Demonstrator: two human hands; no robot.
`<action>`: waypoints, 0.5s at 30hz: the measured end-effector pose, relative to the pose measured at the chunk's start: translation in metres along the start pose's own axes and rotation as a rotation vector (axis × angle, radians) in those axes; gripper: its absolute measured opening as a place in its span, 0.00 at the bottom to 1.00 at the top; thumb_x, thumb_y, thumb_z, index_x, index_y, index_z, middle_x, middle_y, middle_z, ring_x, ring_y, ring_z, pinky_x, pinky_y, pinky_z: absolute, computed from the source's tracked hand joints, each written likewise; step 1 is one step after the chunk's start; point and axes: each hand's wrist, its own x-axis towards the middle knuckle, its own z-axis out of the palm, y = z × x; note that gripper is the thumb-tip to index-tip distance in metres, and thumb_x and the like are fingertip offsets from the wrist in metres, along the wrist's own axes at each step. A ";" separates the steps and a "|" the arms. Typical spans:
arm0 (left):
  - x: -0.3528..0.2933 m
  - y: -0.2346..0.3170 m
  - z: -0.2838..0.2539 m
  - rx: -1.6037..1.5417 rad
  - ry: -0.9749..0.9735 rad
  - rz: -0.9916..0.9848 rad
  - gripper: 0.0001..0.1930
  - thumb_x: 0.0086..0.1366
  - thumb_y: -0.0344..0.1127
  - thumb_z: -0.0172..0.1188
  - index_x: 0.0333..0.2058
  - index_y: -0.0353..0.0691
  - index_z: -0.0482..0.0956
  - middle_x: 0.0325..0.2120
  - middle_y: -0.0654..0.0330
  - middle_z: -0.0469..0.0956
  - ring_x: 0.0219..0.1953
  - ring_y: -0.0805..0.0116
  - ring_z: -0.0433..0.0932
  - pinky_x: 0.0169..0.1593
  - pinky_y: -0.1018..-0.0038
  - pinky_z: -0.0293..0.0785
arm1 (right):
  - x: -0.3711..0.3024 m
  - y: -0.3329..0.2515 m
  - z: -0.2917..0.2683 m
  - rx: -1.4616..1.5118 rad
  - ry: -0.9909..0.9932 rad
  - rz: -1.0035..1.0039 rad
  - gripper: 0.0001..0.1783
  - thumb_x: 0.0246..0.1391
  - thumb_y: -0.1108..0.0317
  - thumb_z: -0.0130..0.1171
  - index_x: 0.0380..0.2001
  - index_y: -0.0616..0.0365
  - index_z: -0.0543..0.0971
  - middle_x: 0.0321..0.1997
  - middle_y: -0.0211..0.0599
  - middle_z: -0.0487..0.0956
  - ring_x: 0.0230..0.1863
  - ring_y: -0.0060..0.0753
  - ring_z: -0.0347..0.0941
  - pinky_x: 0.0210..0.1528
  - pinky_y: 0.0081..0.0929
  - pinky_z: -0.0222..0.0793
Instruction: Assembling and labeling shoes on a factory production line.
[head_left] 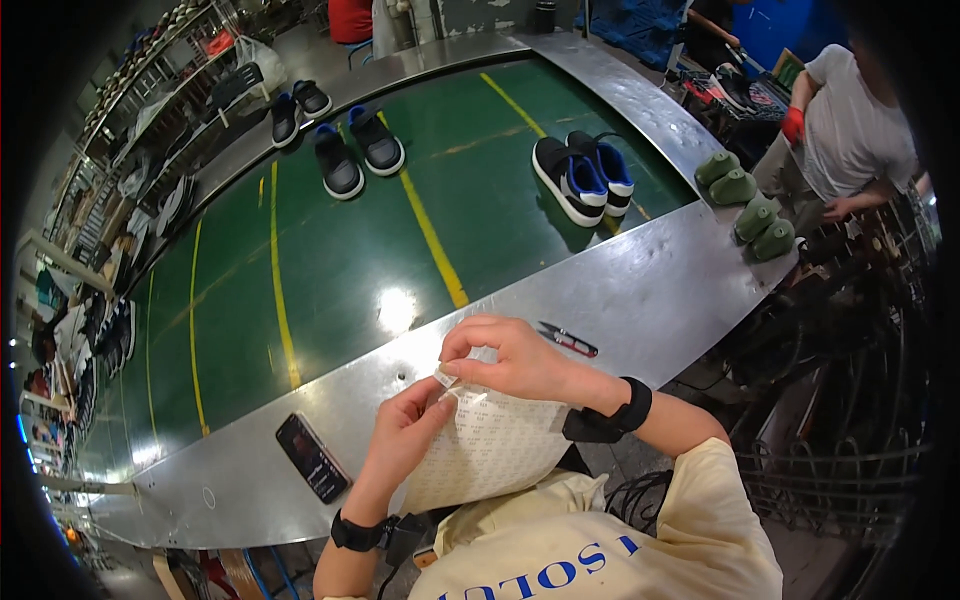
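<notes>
A sheet of small printed labels (490,445) hangs over the near edge of the metal table, in front of my body. Above its top corner, my left hand (408,432) pinches a small whitish label (446,379) between thumb and fingertips. From the other side, the thumb and index finger of my right hand (508,358) close on the same label. A clear, shiny bit of film shows near the fingertips; where it attaches is unclear. Just beyond my right wrist lie red-and-black thread snips (568,340). A phone (312,457) rests left of my left hand.
A green conveyor belt (340,270) with yellow lines runs beyond the metal rim (630,290). Dark sneakers (360,160) and another pair (583,178) stand on it. Green shoe lasts (740,190) sit at the right corner, near a person (850,120) with a red glove.
</notes>
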 end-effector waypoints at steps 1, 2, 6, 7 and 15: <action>0.004 0.001 0.001 0.001 -0.005 0.010 0.15 0.62 0.28 0.55 0.49 0.35 0.73 0.33 0.71 0.75 0.33 0.85 0.69 0.36 0.85 0.65 | 0.004 0.006 -0.009 -0.009 0.005 -0.005 0.08 0.48 0.70 0.61 0.32 0.60 0.78 0.35 0.30 0.78 0.41 0.25 0.72 0.45 0.23 0.66; 0.007 0.002 0.003 0.006 -0.011 0.043 0.16 0.63 0.28 0.54 0.50 0.35 0.72 0.37 0.68 0.75 0.36 0.83 0.70 0.40 0.83 0.66 | 0.009 0.015 -0.023 0.184 0.088 0.154 0.10 0.48 0.70 0.61 0.35 0.59 0.77 0.38 0.29 0.78 0.43 0.23 0.71 0.47 0.24 0.65; 0.018 -0.003 -0.002 -0.011 -0.004 0.085 0.24 0.63 0.24 0.52 0.58 0.36 0.61 0.41 0.61 0.75 0.42 0.78 0.71 0.46 0.80 0.66 | 0.033 0.079 -0.132 0.075 0.383 0.073 0.28 0.44 0.69 0.64 0.51 0.56 0.70 0.54 0.33 0.71 0.51 0.24 0.68 0.54 0.27 0.64; 0.017 -0.005 -0.005 -0.045 0.021 0.058 0.27 0.62 0.24 0.52 0.60 0.37 0.57 0.41 0.60 0.75 0.43 0.76 0.72 0.47 0.79 0.66 | 0.028 0.099 -0.163 -0.175 0.362 0.005 0.36 0.42 0.69 0.66 0.57 0.54 0.65 0.58 0.37 0.68 0.54 0.28 0.68 0.57 0.29 0.62; -0.009 -0.039 -0.044 -0.113 0.234 -0.146 0.18 0.57 0.23 0.54 0.48 0.36 0.69 0.38 0.64 0.76 0.36 0.78 0.73 0.37 0.81 0.67 | 0.019 0.159 -0.213 -0.963 0.273 0.277 0.56 0.29 0.64 0.70 0.64 0.41 0.53 0.51 0.41 0.75 0.56 0.44 0.66 0.54 0.43 0.60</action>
